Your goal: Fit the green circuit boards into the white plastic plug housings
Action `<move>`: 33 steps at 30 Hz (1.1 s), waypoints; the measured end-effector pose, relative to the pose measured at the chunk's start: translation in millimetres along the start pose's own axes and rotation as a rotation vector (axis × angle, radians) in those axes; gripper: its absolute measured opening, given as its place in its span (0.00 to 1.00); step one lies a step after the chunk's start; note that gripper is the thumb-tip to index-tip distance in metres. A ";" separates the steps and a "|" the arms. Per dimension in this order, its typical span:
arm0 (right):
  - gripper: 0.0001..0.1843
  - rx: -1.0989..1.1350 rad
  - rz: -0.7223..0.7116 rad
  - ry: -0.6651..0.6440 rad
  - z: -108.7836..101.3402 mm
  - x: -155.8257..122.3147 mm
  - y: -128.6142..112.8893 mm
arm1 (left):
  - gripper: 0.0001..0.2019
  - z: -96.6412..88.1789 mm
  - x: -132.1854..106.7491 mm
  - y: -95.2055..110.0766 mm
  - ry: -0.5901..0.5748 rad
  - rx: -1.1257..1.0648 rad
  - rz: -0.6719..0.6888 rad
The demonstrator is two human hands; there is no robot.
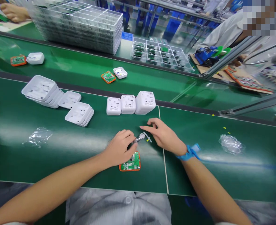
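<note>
My left hand (121, 146) is closed around a small white-and-metallic part (140, 137), whose kind I cannot make out. A thin pale strip (148, 137) with a bit of yellow is at the part's far end. Below my left fingers lies a green circuit board in an orange frame (131, 162), its upper left corner covered by the hand. My right hand (162, 132) hovers just right of the part, fingers apart and nothing visible in them. A blue wrist strap (189, 153) circles that wrist.
White housings (145, 102) stand in stacks beyond my hands, with open white shells (79, 114) to the left. Plastic bags lie left (40, 137) and right (231, 144). Behind a dark rail are another framed board (108, 77), clear trays (81, 29) and a metal frame post (231, 57). Other people sit opposite.
</note>
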State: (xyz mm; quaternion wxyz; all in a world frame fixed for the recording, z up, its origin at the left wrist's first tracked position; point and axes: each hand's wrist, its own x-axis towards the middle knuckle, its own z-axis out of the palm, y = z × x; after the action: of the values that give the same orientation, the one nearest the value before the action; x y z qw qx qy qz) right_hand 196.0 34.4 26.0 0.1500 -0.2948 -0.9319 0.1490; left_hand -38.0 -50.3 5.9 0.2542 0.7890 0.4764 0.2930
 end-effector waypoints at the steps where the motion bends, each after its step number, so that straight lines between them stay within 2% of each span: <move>1: 0.25 -0.003 -0.064 -0.037 -0.1 2.4 8.6 | 0.07 -0.2 0.2 -0.3 0.009 -0.026 0.001; 3: 0.24 0.021 -0.166 -0.090 2.5 6.1 20.4 | 0.08 -1.0 0.9 -1.3 -0.005 -0.063 0.000; 6: 0.20 0.094 -0.257 -0.099 10.3 7.5 22.7 | 0.08 -3.1 2.4 -2.7 -0.077 -0.059 0.003; 11: 0.16 0.399 -0.248 -0.011 17.0 3.3 8.7 | 0.09 -8.1 4.7 -2.2 -0.147 -0.062 -0.034; 14: 0.15 0.621 -0.141 0.014 18.0 -0.1 0.9 | 0.10 -10.8 6.2 -0.9 -0.176 -0.075 -0.052; 20: 0.15 0.840 0.262 0.120 27.6 -2.2 -15.6 | 0.13 -13.2 8.9 1.2 -0.221 -0.055 -0.043; 25: 0.13 0.868 0.323 0.290 33.6 3.7 -32.1 | 0.15 -11.5 9.5 0.6 -0.219 -0.038 -0.032; 30: 0.11 1.017 0.509 0.297 37.6 4.3 -47.1 | 0.14 -10.4 9.6 -0.4 -0.224 -0.041 -0.043; 33: 0.18 1.027 0.534 0.325 39.5 2.6 -52.9 | 0.13 -10.3 9.3 -0.9 -0.221 -0.046 -0.045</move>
State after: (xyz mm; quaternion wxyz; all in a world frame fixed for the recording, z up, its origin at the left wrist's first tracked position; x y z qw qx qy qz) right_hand 152.7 -12.8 9.9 0.3711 -0.4276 -0.5996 0.5656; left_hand -42.3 -40.3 14.6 0.3297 0.7998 0.4560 0.2091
